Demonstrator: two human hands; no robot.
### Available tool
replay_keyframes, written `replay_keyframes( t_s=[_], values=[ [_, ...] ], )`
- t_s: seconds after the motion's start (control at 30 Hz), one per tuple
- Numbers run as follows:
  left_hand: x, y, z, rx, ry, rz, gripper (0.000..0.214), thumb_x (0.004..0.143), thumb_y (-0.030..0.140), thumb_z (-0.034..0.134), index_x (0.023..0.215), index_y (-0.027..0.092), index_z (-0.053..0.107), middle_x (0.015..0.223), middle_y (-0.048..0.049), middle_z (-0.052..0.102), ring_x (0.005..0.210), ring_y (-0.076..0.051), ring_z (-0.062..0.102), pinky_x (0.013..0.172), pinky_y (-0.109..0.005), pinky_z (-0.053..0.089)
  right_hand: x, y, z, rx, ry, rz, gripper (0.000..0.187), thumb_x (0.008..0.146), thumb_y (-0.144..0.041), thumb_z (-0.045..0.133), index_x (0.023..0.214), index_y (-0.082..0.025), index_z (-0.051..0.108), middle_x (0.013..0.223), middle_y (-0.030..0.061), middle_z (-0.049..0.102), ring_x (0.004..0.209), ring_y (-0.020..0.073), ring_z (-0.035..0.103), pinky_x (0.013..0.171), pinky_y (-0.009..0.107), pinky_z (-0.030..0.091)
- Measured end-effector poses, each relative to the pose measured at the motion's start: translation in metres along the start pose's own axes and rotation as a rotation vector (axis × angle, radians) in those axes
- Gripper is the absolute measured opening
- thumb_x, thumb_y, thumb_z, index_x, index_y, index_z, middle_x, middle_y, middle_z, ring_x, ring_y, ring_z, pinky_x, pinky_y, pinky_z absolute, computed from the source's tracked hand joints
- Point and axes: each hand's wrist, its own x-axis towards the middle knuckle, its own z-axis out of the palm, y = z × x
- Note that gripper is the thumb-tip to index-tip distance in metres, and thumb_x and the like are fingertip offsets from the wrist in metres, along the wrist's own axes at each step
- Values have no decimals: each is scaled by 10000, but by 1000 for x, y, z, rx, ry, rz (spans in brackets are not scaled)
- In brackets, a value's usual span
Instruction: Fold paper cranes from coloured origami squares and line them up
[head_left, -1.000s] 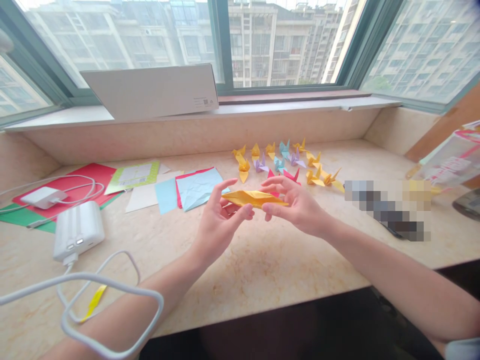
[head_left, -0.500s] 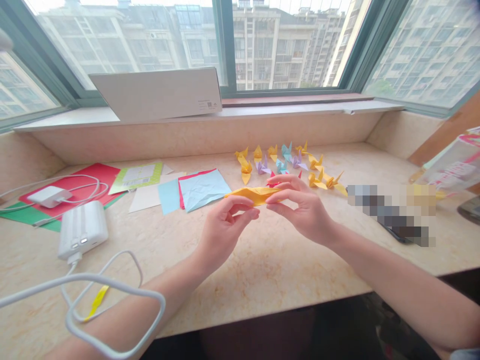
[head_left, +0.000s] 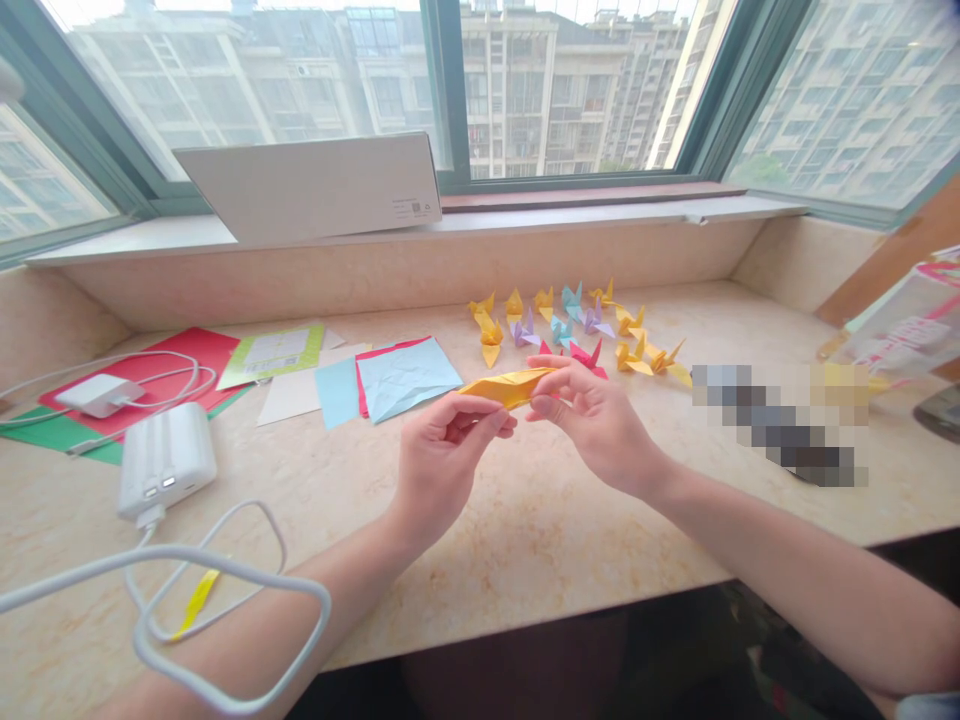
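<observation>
A folded piece of yellow origami paper (head_left: 508, 388) is held above the stone counter between my two hands. My left hand (head_left: 444, 445) pinches its left, lower part between thumb and fingers. At its right end my right hand (head_left: 596, 420) is closed on it with thumb and fingertips. Just beyond my hands stand several folded paper cranes: yellow ones such as this yellow crane (head_left: 491, 342), a purple crane (head_left: 523, 328), a light blue crane (head_left: 561, 332), and a red crane (head_left: 589, 357) partly hidden by my right hand.
Light blue paper (head_left: 409, 378) lies left of my hands, over a red sheet. Further left are a white power bank (head_left: 166, 460), a charger (head_left: 99, 394), and a looped white cable (head_left: 225, 555) crossing my left forearm. A white box (head_left: 315, 190) stands on the sill. At right is a blurred dark object (head_left: 780, 425).
My right hand has shifted its grip at the right end of the yellow paper, its fingers curling in more. The paper now tilts up slightly to the right.
</observation>
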Motion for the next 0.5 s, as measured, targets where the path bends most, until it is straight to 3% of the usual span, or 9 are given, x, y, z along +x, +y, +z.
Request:
replay_keyframes(
  t_s=[0.1,0.23,0.3,0.4,0.5],
  values=[
    [1,2,-1,-48,-33,5,172,828,247,751,935,186,632,823,-22,757,732,-174,749,753,-325,632,1,-1,-2,-4,10,-29,147,896,-366,683,862,-224,682,1257,86,574,1218,250,562,961,442,567],
    [9,2,-6,-96,17,-10,524,803,295,782,1231,251,483,1105,-49,710,888,-175,744,804,-323,615,6,-1,-14,-204,13,-133,88,913,-311,662,872,-237,687,1321,88,514,1267,259,523,1043,477,506],
    [13,0,-9,-62,-9,-58,488,816,368,765,1206,222,510,1176,-87,683,932,-180,732,806,-303,600,7,1,-19,-322,-31,-169,78,919,-299,654,872,-249,693,1370,81,494,1302,276,497,1070,514,475],
    [14,-1,-11,-59,-166,-213,471,865,468,690,1199,178,529,1065,-102,721,856,-187,737,795,-327,593,7,2,-20,-405,-109,-222,89,935,-276,630,874,-261,693,1408,63,487,1278,276,533,1096,545,443],
    [10,0,-9,-141,-277,-370,518,924,493,600,1314,189,445,935,-72,736,743,-190,737,758,-381,599,5,0,-17,-397,-173,-294,138,963,-241,582,874,-265,685,1421,46,491,1228,256,585,1083,539,457]
  ],
)
